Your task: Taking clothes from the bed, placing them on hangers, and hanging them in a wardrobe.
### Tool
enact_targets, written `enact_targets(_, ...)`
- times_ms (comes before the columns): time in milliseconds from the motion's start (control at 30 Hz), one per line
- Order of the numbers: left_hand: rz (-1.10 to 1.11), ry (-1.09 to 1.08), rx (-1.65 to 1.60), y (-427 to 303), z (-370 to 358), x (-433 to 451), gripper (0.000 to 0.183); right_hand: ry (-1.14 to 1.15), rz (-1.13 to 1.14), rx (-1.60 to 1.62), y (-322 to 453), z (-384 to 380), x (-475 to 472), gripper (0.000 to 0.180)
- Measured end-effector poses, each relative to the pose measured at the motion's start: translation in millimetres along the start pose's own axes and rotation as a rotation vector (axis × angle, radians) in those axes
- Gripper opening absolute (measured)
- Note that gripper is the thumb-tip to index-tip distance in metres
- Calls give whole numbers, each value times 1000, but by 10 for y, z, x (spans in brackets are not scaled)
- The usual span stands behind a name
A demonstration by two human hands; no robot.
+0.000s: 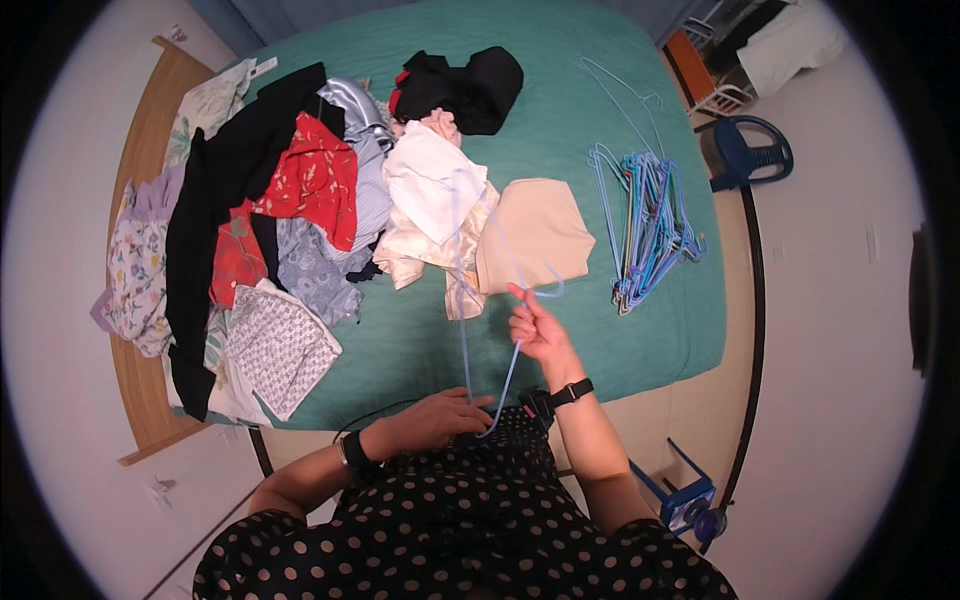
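Note:
A light blue wire hanger (462, 330) stands out in front of me, partly blurred, its hook pointing right. My right hand (536, 330) grips it near the hook with curled fingers. At the hanger's near end is my left hand (439, 421), fingers stretched out by the wire; whether they pinch it is unclear. Just beyond the right hand lies a folded beige garment (536, 236) on the green bedsheet (405, 352). A white cloth (431, 176) rests over a cream satin garment (401, 259) to its left.
A bundle of coloured hangers (649, 232) lies on the bed's right side, with a loose hanger (619, 90) beyond. Piled clothes, including a red garment (319, 180) and a patterned folded cloth (281, 349), cover the left. Black clothing (472, 86) sits farther back. A blue stool (686, 499) stands at lower right.

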State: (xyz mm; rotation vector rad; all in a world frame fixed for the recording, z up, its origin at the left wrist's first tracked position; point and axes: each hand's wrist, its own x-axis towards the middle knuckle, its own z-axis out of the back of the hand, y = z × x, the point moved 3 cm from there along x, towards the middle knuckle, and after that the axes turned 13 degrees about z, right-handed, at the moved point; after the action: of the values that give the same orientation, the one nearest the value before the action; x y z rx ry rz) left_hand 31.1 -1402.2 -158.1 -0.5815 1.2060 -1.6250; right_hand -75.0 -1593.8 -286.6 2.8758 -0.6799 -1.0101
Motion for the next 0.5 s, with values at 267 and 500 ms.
enact_targets(267, 408, -235, 58, 1574, -79, -190, 49, -422, 586, -923, 533, 510, -540, 48)
enact_targets(500, 756, -823, -87, 3114, 746, 566, 46, -621, 1032, -1639, 691, 1044, -1508, 43)
